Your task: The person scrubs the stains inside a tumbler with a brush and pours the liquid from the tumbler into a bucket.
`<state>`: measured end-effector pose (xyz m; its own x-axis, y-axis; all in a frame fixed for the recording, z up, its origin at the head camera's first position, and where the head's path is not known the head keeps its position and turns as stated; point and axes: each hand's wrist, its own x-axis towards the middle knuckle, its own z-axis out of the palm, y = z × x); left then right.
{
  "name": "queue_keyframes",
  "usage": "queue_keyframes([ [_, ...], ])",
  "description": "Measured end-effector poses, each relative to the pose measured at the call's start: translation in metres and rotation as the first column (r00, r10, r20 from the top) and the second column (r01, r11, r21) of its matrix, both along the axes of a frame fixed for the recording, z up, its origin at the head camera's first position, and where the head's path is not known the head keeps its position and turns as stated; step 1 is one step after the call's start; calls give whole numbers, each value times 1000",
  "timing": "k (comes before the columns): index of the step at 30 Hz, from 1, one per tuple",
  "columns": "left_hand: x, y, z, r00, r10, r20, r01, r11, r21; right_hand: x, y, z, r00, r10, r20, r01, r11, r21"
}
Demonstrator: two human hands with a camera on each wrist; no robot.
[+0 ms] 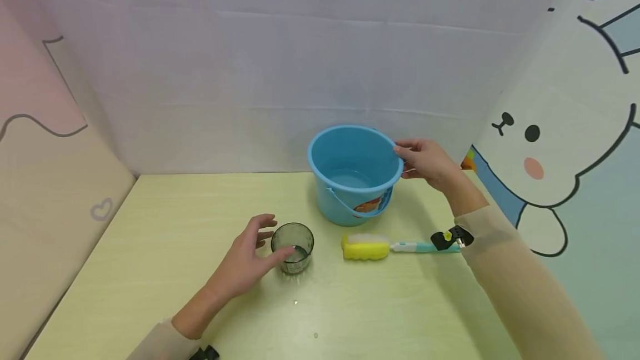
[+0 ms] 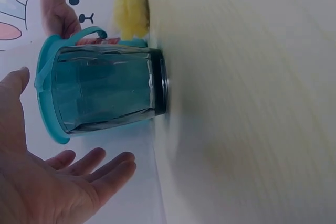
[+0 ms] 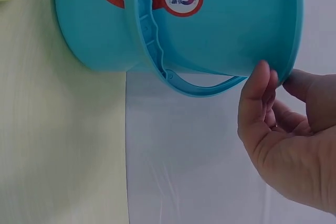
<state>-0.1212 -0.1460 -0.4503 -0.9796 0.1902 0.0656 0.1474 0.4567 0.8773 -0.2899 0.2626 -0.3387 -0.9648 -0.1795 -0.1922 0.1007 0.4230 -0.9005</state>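
A light-blue bucket (image 1: 325,196) stands upright at the back of the table, its handle hanging down at the front. My right hand (image 1: 426,163) pinches the bucket's rim on the right side, thumb and fingers meeting over the edge in the right wrist view. In front of the bucket, to its left, a dark clear glass (image 2: 105,90) stands upright. My left hand (image 1: 243,263) is spread beside the glass, thumb on the near side and fingers on the far side. The left wrist view shows a gap between those fingers (image 2: 113,179) and the glass.
A bottle brush with a yellow sponge head (image 1: 366,248) and a teal-and-white handle (image 1: 415,246) lies in front of the bucket, partly under my right wrist. Small drops spot the pale wooden table (image 1: 200,199). A white cloth wall (image 1: 225,82) rises behind the table.
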Motion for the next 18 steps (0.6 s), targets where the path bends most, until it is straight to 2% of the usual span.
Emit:
queue_keyframes([
  [6, -5, -10, 7, 993, 35, -110, -36, 999, -12, 3, -1, 0, 999, -2, -45, 4, 999, 47],
  [18, -18, -23, 19, 966, 108, -235, -134, 986, -98, 19, 3, -2, 984, 14, -179, 20, 982, 189],
])
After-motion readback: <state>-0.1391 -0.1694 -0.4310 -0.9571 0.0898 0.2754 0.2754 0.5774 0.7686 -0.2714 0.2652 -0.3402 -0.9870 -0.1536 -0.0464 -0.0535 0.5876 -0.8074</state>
